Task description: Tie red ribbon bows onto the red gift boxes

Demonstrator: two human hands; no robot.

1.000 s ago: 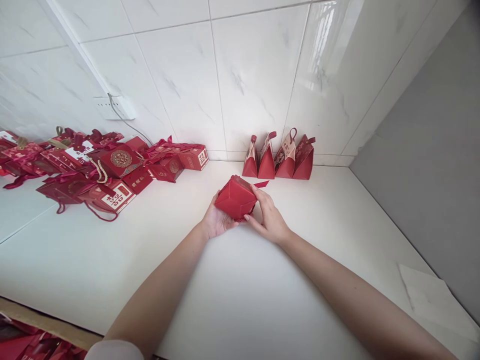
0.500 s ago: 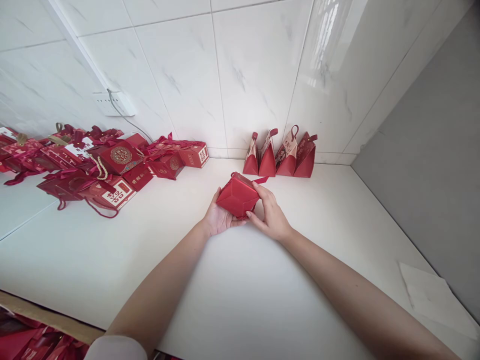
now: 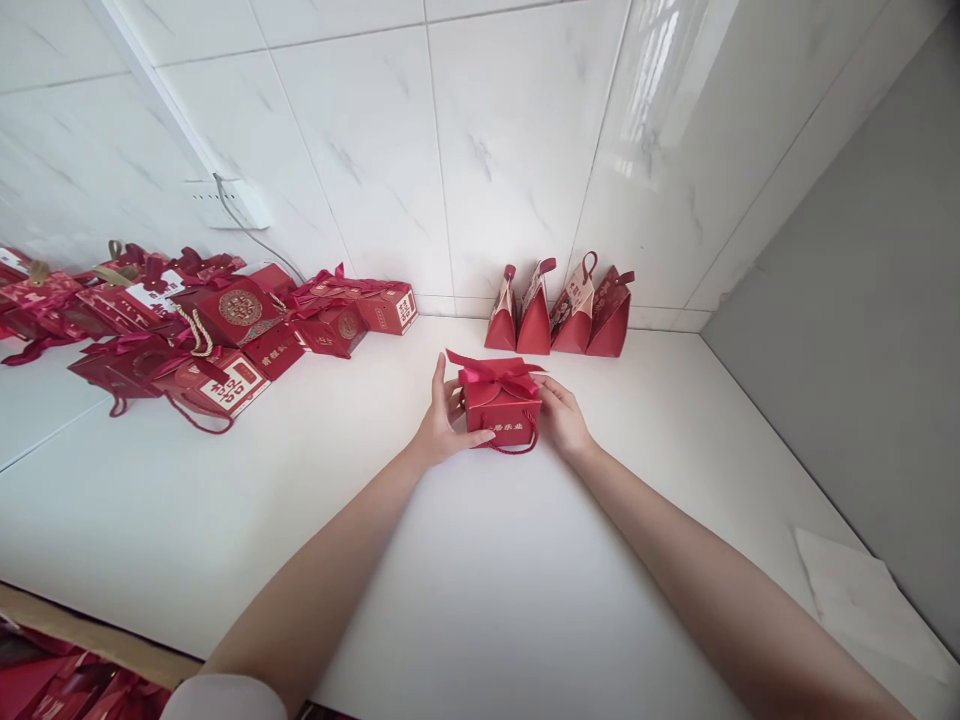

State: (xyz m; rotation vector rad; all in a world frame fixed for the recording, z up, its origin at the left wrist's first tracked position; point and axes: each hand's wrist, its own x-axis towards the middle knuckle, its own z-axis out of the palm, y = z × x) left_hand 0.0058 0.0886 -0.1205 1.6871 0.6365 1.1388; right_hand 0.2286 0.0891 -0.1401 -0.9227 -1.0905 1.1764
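Note:
A small red gift box [image 3: 504,418] with a ribbon bow [image 3: 499,375] on top and a twisted cord handle is upright on the white table, its lettered side facing me. My left hand [image 3: 442,420] grips its left side, thumb across the lower front and fingers behind. On the right side, my right hand [image 3: 564,415] holds the box with curled fingers, partly hidden behind its edge. Behind it, triangular red gift boxes [image 3: 534,325] with ribbon loops stand in a row against the wall.
A heap of red gift boxes [image 3: 240,310] with ribbons and cords lies at the left along the tiled wall. A wall socket [image 3: 229,205] with a grey cable is above it. More red boxes [image 3: 71,680] fill a carton below the table's front left edge. A grey panel borders the right.
The gift box was tilted with its plain red underside toward me; now it is upright with the bow on top. Both hands have shifted to its sides.

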